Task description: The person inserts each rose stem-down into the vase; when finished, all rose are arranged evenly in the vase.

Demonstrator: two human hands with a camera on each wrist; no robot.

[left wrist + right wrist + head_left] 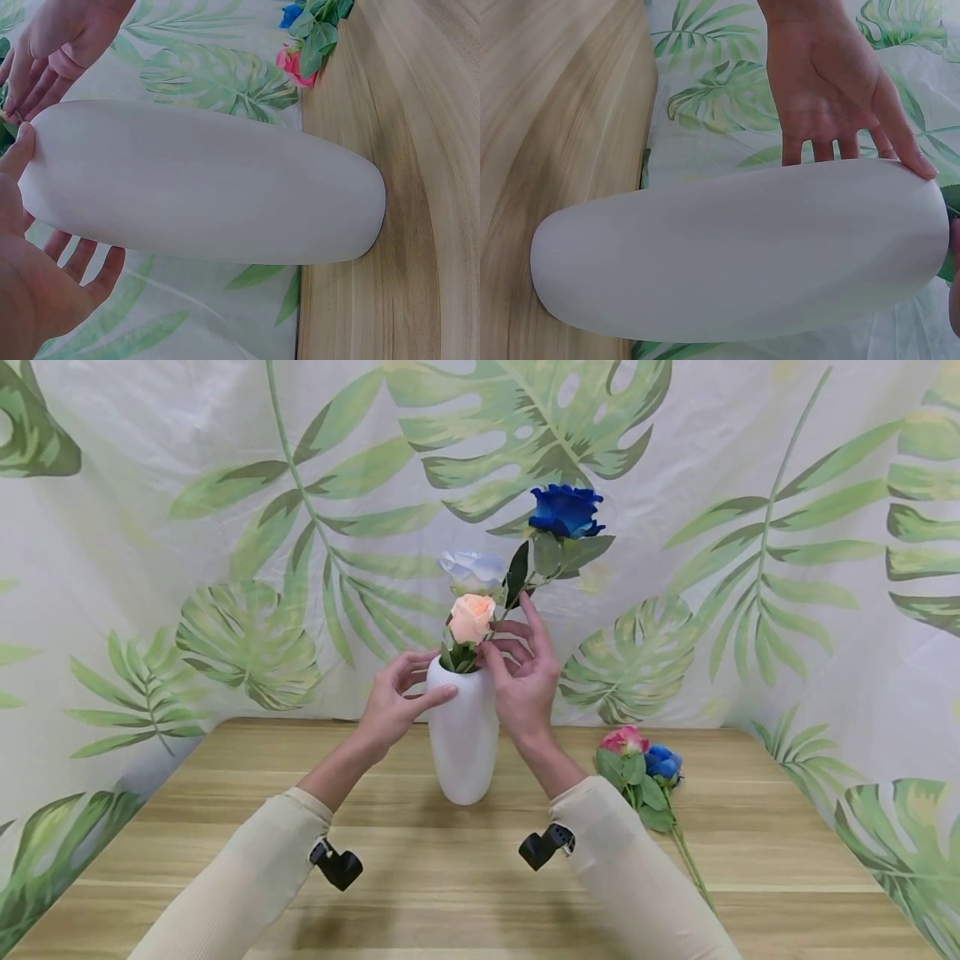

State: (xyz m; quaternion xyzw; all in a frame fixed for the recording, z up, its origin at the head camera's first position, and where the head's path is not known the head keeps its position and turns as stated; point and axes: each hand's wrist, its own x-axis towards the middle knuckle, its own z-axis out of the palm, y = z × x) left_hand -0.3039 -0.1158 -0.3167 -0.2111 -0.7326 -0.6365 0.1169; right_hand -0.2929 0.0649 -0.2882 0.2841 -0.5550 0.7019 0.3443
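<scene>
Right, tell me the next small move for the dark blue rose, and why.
Probably ease the dark blue rose lower with the right hand: it stands well above the peach rose and pale rose, and the left hand grips the white vase near its top.

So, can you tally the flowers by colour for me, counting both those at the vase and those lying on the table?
Blue: 2 (upper blue flower, lower blue flower)
Pale bluish-white: 1 (pale flower)
Peach: 1 (peach flower)
Pink: 1 (pink flower)
Total: 5
</scene>
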